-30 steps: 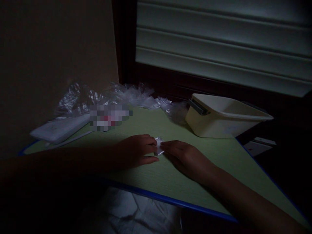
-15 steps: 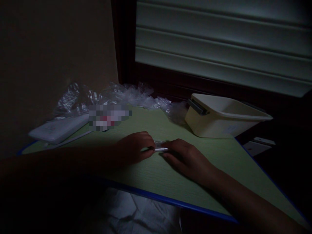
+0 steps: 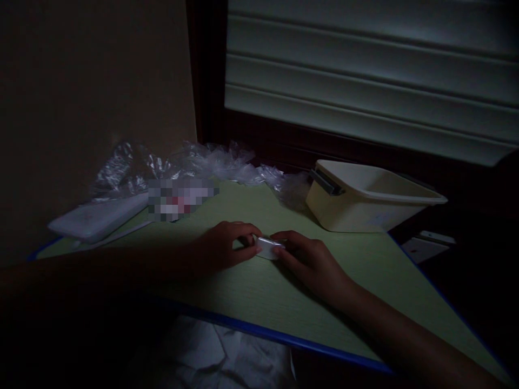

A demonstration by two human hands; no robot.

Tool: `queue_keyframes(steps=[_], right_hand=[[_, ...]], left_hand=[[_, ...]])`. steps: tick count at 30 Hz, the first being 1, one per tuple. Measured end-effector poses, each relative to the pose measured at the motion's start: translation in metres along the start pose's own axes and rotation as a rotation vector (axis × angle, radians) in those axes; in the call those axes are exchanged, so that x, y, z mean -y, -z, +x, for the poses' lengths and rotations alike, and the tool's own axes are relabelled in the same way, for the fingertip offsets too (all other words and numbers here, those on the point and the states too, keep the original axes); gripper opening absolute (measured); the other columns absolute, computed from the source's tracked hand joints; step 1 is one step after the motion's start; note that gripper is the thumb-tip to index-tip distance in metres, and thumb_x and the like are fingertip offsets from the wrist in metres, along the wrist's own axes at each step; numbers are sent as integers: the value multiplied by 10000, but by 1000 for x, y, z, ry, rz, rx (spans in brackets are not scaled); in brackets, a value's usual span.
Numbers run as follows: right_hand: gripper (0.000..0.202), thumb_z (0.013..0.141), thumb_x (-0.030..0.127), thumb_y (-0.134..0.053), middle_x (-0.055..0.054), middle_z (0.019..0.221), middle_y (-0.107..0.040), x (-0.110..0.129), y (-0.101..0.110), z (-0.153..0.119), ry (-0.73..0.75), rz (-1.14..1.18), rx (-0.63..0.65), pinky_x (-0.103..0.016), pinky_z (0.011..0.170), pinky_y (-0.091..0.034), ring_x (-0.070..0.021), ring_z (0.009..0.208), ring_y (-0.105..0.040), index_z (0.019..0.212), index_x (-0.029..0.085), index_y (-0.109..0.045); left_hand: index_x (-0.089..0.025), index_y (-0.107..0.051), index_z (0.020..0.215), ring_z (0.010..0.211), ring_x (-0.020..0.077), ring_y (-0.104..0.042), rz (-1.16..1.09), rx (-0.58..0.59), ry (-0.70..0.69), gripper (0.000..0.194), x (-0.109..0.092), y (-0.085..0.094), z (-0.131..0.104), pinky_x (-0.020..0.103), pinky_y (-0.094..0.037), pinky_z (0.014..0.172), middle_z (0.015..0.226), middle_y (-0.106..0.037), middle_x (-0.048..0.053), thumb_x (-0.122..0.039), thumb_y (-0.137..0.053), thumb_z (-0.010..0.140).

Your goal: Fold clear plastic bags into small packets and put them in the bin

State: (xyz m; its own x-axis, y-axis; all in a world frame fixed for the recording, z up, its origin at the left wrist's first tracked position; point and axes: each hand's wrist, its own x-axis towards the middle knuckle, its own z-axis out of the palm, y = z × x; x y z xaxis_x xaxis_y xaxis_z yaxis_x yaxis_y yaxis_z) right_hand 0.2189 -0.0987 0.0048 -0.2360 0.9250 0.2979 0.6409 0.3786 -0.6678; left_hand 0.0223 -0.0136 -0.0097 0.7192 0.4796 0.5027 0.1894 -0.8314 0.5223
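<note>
Between my hands, just over the middle of the green table [image 3: 243, 292], is a small piece of clear plastic film [image 3: 268, 249] with a shiny folded edge along its top. My left hand [image 3: 227, 246] pinches its left end between thumb and fingers. At the other end my right hand [image 3: 310, 259] grips it the same way, with the thumb on the near side. Dim light hides whether anything lies inside the plastic.
A cream bin [image 3: 365, 208] with a dark handle stands at the table's back right. Crumpled clear plastic bags [image 3: 227, 162] line the back edge. At the left lie a white flat case [image 3: 97, 216] and a blurred-out item [image 3: 180, 201]. A slatted blind [image 3: 344, 70] hangs behind.
The plastic between my fingers has turned, so its shiny edge now lies at the top and a broader flat part hangs toward me. Both hands stay at nearly the same spot.
</note>
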Motion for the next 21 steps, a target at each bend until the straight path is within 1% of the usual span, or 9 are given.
queue_keyframes(steps=[3, 5, 7, 9, 11, 13, 15, 18, 21], right_hand=[[193, 881, 240, -515, -18, 741, -689, -3, -4, 1, -35, 26, -29, -232, 554, -456, -147, 635, -628, 1031, 165, -611], [206, 874, 251, -532, -2, 687, -660, -5, -7, 2, -36, 20, -57, -225, 517, -437, -138, 578, -597, 1047, 163, -598], [226, 869, 258, -544, -2, 677, -642, -6, -8, 2, -22, -7, -110, -229, 516, -441, -140, 574, -585, 1068, 158, -583], [210, 871, 249, -538, -31, 745, -647, -5, -7, 1, 36, -81, -180, -249, 568, -468, -151, 633, -593, 1054, 155, -583], [166, 885, 221, -505, -60, 806, -639, -2, -4, 0, 144, -176, -214, -271, 632, -485, -161, 701, -594, 1008, 158, -597], [165, 898, 186, -459, -77, 826, -629, 1, -2, -2, 253, -238, -186, -284, 666, -495, -168, 740, -594, 967, 158, -607], [198, 903, 163, -427, -95, 847, -637, 3, -2, -3, 327, -277, -125, -297, 686, -510, -179, 771, -602, 968, 149, -613], [236, 904, 168, -430, -139, 1002, -659, 4, -5, -4, 371, -353, -43, -351, 785, -522, -210, 894, -616, 1042, 132, -619], [276, 914, 189, -444, -155, 1133, -645, 3, -8, -4, 377, -398, 41, -390, 886, -498, -226, 1013, -608, 1122, 123, -612]], left_hand=[[-128, -616, 975, 622, 105, -609, -49, 23, 56, 191, -2, 0, 1, 197, -439, 633, 672, -641, -28, -175, -573, 795], [-123, -612, 997, 603, 101, -597, -64, 25, 62, 224, -2, 0, 1, 193, -434, 620, 653, -626, -37, -159, -560, 783], [-120, -615, 1001, 602, 102, -591, -71, 16, 55, 234, -1, -1, 2, 192, -432, 619, 649, -619, -36, -157, -552, 778], [-124, -622, 976, 610, 104, -589, -58, 5, 63, 214, 0, -2, 2, 196, -433, 623, 653, -621, -32, -163, -549, 778], [-133, -629, 934, 612, 106, -582, -21, 3, 76, 179, 2, -2, 2, 199, -432, 622, 653, -617, -31, -162, -549, 777], [-137, -630, 899, 607, 108, -565, 45, -10, 65, 151, 3, -2, 1, 202, -425, 613, 652, -598, -28, -148, -544, 776], [-136, -629, 871, 638, 115, -553, 119, -15, 18, 125, 3, -1, -1, 209, -424, 620, 687, -579, -13, -139, -536, 787], [-135, -634, 856, 726, 133, -549, 211, -3, -51, 111, 3, 0, -3, 228, -441, 681, 785, -551, 18, -140, -533, 811], [-120, -642, 891, 784, 156, -550, 288, -4, -75, 120, 2, 1, -3, 256, -456, 729, 849, -533, 46, -134, -552, 813]])
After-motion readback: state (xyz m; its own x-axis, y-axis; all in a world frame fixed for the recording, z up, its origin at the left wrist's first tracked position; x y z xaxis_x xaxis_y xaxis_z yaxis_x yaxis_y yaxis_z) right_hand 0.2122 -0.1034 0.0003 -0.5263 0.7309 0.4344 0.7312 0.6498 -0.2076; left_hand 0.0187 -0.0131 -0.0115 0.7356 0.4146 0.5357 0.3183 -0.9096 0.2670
